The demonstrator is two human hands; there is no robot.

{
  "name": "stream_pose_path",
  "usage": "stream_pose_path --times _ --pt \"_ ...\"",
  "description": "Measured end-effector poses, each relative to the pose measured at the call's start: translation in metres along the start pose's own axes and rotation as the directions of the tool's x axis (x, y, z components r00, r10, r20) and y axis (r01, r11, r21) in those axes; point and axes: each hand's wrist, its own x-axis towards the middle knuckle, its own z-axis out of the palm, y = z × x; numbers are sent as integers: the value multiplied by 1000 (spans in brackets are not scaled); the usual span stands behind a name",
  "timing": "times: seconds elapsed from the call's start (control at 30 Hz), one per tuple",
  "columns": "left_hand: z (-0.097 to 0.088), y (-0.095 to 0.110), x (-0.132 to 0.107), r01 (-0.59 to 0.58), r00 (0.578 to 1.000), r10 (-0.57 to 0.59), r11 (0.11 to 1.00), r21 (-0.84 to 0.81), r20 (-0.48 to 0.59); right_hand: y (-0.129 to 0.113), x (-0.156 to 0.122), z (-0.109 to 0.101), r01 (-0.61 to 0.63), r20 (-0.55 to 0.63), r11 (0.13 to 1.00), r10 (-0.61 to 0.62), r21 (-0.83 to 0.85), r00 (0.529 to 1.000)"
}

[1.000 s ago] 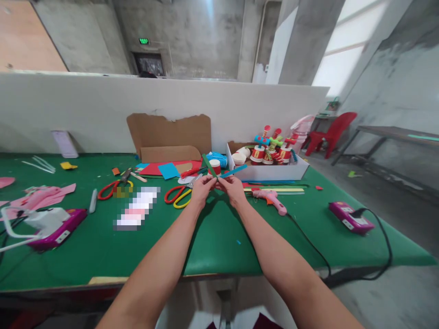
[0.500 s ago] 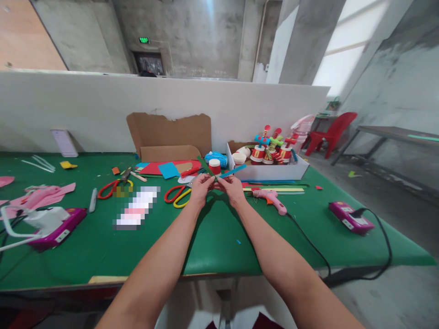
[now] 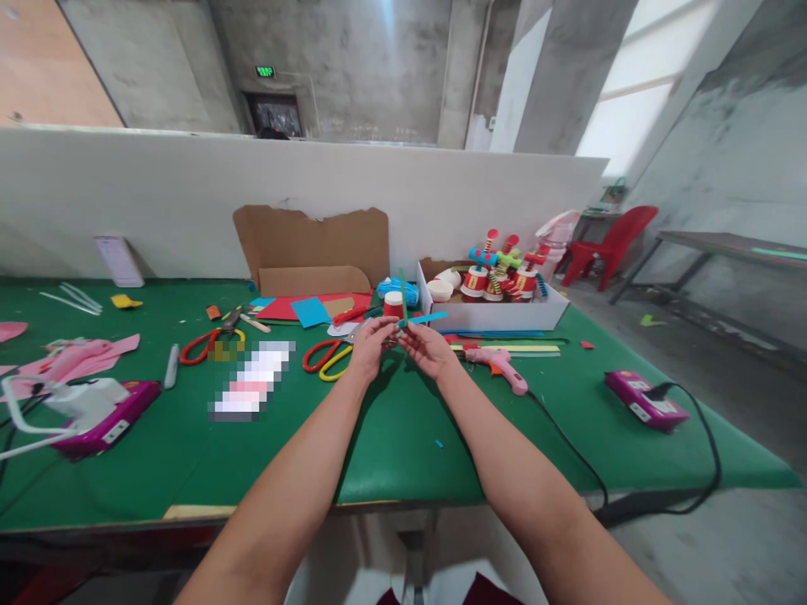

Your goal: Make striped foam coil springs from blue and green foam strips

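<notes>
Both hands meet over the middle of the table, fingers pinched around two narrow paper strips joined at one end. The green strip (image 3: 404, 290) points up and away from me; the blue strip (image 3: 429, 318) reaches out to the right. My left hand (image 3: 371, 343) closes on the joined end from the left. My right hand (image 3: 427, 346) pinches the same spot from the right. Just behind the fingers stands a red paper cup (image 3: 392, 306) with a white top. Scissors with red and yellow handles (image 3: 329, 361) lie beside my left hand.
A pink glue gun (image 3: 499, 363) lies to the right, its cord running to a purple power strip (image 3: 646, 402). A white box (image 3: 504, 316) of finished cup figures stands behind. Coloured paper (image 3: 310, 312), more scissors (image 3: 200, 346) and another power strip (image 3: 117, 428) are on the left.
The green strip has swung from leaning left to nearly upright. The blue strip has dipped closer to level, and my right-hand fingers have shifted and opened out slightly.
</notes>
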Motion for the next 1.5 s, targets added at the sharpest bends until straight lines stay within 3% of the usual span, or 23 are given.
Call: stream_pose_path --times 0.13,0.5,0.93,1.17,1.33,1.5 --pt "0 -3 0 -69 993 61 995 72 98 -4 -1 -2 -112 -4 986 113 120 994" --pt "-2 -8 4 -311 947 317 849 428 58 -2 6 -7 -137 19 983 135 119 991" --pt "1 -6 0 -389 905 413 705 593 102 -9 8 -12 -202 -38 973 208 110 977" --pt "2 -4 -2 -362 924 370 777 515 90 -18 4 -14 -223 -20 956 231 190 973" --pt "1 -2 3 -289 948 317 899 329 -30 -24 -4 -15 -119 132 977 97 174 987" --pt "1 0 3 -258 954 295 899 355 -55 -29 -18 -10 45 210 989 -74 140 975"
